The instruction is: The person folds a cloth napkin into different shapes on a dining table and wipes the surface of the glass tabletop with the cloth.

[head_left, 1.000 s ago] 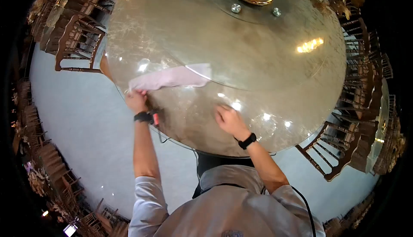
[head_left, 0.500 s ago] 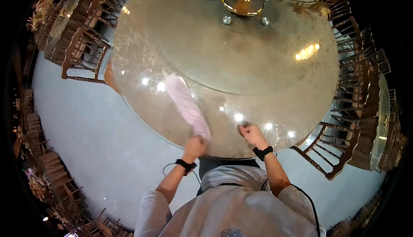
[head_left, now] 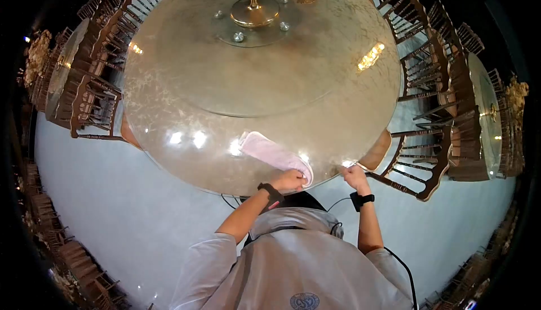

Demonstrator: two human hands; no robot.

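Note:
A pale pink cloth, folded into a long strip, lies across the near part of the round glossy table. My left hand grips its near end at the table's front edge, where the cloth bends over. To the right, my right hand is held at the table rim with its fingers curled in. Whether anything is between those fingers is too small to make out. Each wrist wears a black band.
A round glass turntable lies on the table, bearing a gold stand and several small clear knobs. Wooden chairs stand along both sides, one chair close by my right hand. Other tables stand farther out. Lights reflect on the tabletop.
My left hand and the cloth have moved right along the front edge, and the cloth has swung to a flatter slant. My right hand has moved right to the rim. The view has shifted.

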